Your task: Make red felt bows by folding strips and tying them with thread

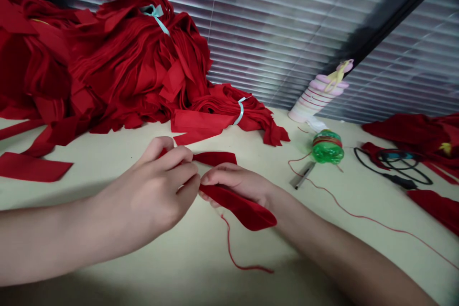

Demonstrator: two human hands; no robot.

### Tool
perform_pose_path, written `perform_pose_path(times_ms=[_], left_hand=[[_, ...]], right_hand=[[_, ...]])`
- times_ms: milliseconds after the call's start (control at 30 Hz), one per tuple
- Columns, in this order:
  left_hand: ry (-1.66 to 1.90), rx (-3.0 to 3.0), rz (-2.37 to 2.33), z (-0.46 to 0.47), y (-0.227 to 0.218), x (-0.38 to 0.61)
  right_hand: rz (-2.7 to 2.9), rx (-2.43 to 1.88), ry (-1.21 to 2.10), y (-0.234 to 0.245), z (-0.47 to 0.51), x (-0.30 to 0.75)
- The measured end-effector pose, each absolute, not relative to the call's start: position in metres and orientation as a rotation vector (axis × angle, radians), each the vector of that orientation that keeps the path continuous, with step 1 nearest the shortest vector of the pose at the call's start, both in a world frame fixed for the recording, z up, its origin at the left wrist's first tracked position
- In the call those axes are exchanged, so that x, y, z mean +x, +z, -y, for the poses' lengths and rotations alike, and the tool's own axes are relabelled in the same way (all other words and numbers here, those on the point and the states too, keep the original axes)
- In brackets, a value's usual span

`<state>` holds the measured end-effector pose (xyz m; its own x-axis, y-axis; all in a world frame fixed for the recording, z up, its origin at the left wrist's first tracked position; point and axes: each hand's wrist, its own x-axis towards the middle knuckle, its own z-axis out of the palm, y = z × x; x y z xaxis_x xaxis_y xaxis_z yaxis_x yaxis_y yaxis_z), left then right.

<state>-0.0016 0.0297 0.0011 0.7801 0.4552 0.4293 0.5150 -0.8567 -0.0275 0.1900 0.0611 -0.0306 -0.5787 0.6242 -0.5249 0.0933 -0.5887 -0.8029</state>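
Note:
My left hand (163,184) and my right hand (238,184) meet over the middle of the table. A red fabric strip (238,205) is pinched between my right thumb and fingers, and its looped end droops over that hand toward the wrist. The curled fingers of my left hand close on the red fabric at the same spot; its fingertips are partly hidden. Another red part (215,158) of fabric shows behind both hands; I cannot tell if it is the same strip. A thin red cord (231,248) trails below my right hand onto the table.
Large bundles of red strips (125,57) lie at the back left, with a smaller tied bundle (229,110) beside them. Toward the right are a white cylinder (311,100), a green plastic piece (327,147), a pen (304,175), a black cable (398,167) and more red fabric (437,208).

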Motion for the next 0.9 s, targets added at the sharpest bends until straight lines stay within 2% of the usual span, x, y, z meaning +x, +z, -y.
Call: perform_pose_path(times_ms=[100, 567, 633, 733, 800, 900], left_hand=[[-0.579, -2.82, 0.653, -0.032, 0.003, -0.004], [-0.679, -2.933, 0.674, -0.04, 0.003, -0.003], [-0.665, -2.947, 0.711, -0.04, 0.002, -0.002], [-0.627, -2.963, 0.779, -0.041, -0.001, 0.0], [-0.613, -2.961, 0.823, -0.043, -0.005, 0.001], [-0.582, -2.96, 0.899, -0.048, -0.011, 0.003]], right_hand=[[1.203, -1.171, 2.239, -0.027, -0.06, 0.192], [1.328, -1.162, 2.286, -0.026, -0.059, 0.194], [1.532, -1.243, 2.101, -0.022, -0.062, 0.199], [1.967, -1.191, 1.629, -0.01, -0.064, 0.208], [2.199, -1.092, 1.236, -0.003, -0.059, 0.211], [2.405, -1.016, 0.47, -0.002, -0.044, 0.207]])
